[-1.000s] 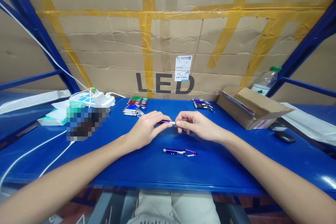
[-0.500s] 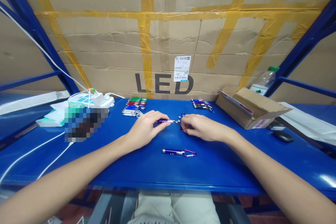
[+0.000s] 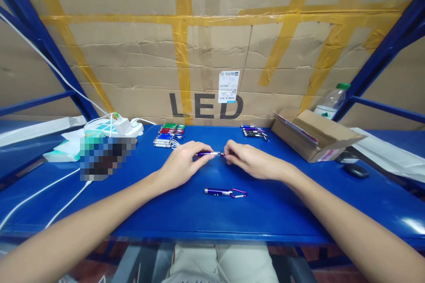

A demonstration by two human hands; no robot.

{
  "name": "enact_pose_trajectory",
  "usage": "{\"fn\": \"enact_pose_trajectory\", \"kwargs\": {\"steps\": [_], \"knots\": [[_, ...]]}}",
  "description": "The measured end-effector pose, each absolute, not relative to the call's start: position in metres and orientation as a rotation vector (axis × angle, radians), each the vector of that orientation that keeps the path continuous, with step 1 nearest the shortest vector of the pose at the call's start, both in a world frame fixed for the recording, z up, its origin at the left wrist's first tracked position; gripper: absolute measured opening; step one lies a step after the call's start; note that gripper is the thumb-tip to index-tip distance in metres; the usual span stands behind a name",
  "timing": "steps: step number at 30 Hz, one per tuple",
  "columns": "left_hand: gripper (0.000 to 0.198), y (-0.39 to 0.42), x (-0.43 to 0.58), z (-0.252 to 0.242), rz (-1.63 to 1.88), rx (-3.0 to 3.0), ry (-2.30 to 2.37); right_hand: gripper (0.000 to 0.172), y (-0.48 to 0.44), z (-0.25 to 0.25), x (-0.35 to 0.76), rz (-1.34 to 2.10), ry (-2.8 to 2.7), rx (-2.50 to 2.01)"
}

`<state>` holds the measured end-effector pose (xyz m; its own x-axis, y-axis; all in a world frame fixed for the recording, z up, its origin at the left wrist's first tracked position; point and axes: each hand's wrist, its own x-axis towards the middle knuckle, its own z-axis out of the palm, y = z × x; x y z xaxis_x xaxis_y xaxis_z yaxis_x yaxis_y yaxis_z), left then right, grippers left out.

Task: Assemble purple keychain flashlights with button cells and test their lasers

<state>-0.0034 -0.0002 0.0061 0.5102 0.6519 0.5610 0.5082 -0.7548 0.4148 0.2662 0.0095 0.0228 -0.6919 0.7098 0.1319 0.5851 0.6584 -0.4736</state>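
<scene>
purple flashlight (image 3: 207, 154), blue table (image 3: 186, 212)

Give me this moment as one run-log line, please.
left hand: holds purple torch | right hand: fingertips at its open end | spare torch: on table

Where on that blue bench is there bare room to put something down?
The blue metal bench is bare between the purple keychain torch and its near edge, and right of the right hand up to the black mouse. The back is crowded: coloured torch rows, cardboard box, white power strip.
</scene>
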Motion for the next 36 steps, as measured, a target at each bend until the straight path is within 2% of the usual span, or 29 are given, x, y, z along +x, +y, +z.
{"fn": "enact_pose_trajectory", "kwargs": {"steps": [3, 8, 12, 28, 36], "knots": [[0.02, 0.0, -0.004, 0.005, 1.075, 2.546, 1.004, 0.016, 0.011, 0.022, 0.265, 0.606, -2.526, -0.999], [0.022, 0.0, -0.003, 0.006, 1.052, 2.503, 1.015, 0.031, 0.015, 0.016, 0.265, 0.549, -2.476, -0.929], [0.023, -0.001, -0.002, 0.009, 1.014, 2.422, 0.997, 0.037, 0.014, 0.017, 0.263, 0.547, -2.448, -0.903], [0.031, -0.002, 0.0, 0.007, 0.872, 2.181, 0.95, 0.031, 0.008, 0.025, 0.261, 0.419, -2.526, -0.761], [0.028, -0.003, 0.0, 0.007, 0.849, 2.107, 0.921, 0.034, 0.006, 0.028, 0.261, 0.411, -2.543, -0.694]]}}
